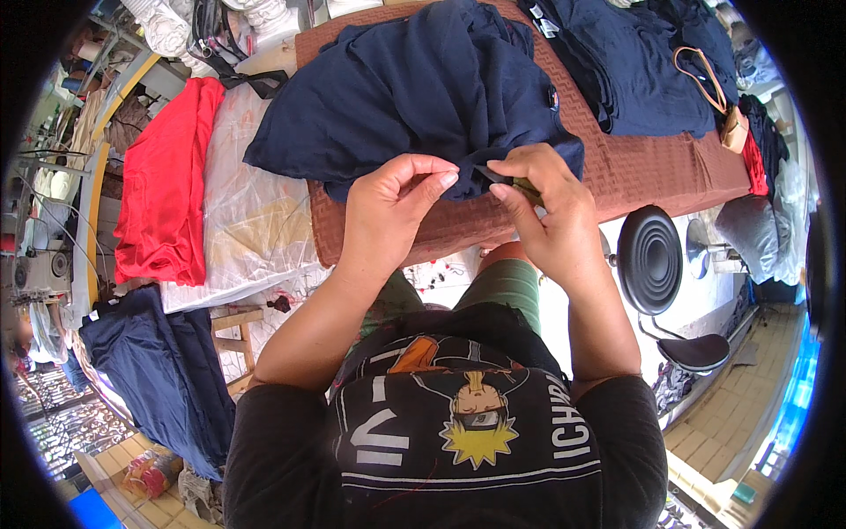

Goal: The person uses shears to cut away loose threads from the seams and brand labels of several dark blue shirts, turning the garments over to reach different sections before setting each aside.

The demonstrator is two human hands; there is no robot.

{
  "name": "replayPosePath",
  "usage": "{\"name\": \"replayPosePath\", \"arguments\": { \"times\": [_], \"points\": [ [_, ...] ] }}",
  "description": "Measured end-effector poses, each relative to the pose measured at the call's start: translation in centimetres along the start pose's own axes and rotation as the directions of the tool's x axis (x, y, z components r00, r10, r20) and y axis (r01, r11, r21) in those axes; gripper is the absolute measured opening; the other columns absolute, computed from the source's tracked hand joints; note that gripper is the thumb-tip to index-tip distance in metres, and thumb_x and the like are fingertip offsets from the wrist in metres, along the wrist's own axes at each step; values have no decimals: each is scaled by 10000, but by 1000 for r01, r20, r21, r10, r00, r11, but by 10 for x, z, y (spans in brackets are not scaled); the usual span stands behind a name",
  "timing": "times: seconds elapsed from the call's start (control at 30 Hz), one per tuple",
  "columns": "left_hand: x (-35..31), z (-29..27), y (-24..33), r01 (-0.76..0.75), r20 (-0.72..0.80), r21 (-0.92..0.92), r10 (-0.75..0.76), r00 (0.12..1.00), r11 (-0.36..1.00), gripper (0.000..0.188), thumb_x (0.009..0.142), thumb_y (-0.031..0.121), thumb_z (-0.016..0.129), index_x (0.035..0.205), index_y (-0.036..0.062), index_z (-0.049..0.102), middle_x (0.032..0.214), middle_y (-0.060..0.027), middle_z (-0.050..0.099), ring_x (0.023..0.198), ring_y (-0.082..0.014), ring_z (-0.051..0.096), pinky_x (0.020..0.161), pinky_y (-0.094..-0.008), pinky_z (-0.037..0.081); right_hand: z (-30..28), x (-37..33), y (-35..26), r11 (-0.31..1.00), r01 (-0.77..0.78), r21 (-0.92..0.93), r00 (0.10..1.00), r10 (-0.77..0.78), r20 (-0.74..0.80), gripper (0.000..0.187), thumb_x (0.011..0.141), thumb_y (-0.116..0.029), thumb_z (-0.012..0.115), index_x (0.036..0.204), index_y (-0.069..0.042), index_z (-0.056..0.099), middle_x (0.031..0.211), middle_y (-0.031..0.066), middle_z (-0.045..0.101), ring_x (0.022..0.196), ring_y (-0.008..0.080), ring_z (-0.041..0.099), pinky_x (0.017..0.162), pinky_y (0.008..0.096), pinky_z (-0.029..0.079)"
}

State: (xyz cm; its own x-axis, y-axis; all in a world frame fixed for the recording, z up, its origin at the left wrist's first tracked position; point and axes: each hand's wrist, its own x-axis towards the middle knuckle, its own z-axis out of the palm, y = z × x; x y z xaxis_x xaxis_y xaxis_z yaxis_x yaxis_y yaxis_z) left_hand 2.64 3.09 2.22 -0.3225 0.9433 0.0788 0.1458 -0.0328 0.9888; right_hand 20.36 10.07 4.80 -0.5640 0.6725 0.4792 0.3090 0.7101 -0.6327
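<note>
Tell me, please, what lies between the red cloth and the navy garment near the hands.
Translucent plastic sheeting, with a black strap at its far end, in the head view.

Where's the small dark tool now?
In the head view, the small dark tool is right of centre, in the right hand, by the dark blue cloth.

garment [405,97] on table [670,172] btwn fabric [167,185] l. & clothes pile [639,84] r., stool [649,260] before table, r.

Garment workshop, navy garments [414,88], red cloth [167,194]
</note>
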Motion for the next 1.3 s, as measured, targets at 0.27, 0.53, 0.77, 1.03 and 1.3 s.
{"name": "replayPosePath", "arguments": {
  "times": [0.27,0.53,0.77,1.03,1.3],
  "points": [
    [1,-2,-11,12,36,-28,-11,999,1000,173,925,154,632,1026,17,656,933,2,656,804,-51,578,731,-212,484,6,-1,-4,991,77,-109,996,-73,41,175,776,-74,684,943,-47,636,915,90,619,777,304,646,637,372,519],
    [-3,3,-8,-48,49,-35,50,998,998,152,946,141,601,1010,4,617,887,17,612,822,-48,527,747,-197,431,8,0,-6,983,125,-134,992,-120,40,172,768,-77,685,929,-45,635,906,81,622,778,294,646,653,365,524],
    [3,-20,2,-164,80,114,156,985,980,132,919,128,608,984,20,643,914,-41,700,794,-91,614,711,-242,473,-3,3,-1,965,153,-212,988,-151,28,216,762,-68,692,970,-49,637,935,97,623,806,295,645,663,351,526],
    [1,-47,11,-498,414,16,448,793,867,324,830,337,695,921,33,629,1032,-134,640,882,-218,601,781,-308,465,-59,-3,0,724,-124,679,918,-177,356,338,780,-143,753,1048,4,610,952,119,632,800,194,642,661,251,501],
    [-3,12,-50,-349,334,473,202,921,809,282,698,8,652,971,48,593,990,-123,570,954,-256,569,853,-336,456,-103,-18,-52,329,-86,940,-65,-944,324,251,934,-145,443,1083,25,550,868,52,539,694,143,580,531,261,433]
  ]
}}
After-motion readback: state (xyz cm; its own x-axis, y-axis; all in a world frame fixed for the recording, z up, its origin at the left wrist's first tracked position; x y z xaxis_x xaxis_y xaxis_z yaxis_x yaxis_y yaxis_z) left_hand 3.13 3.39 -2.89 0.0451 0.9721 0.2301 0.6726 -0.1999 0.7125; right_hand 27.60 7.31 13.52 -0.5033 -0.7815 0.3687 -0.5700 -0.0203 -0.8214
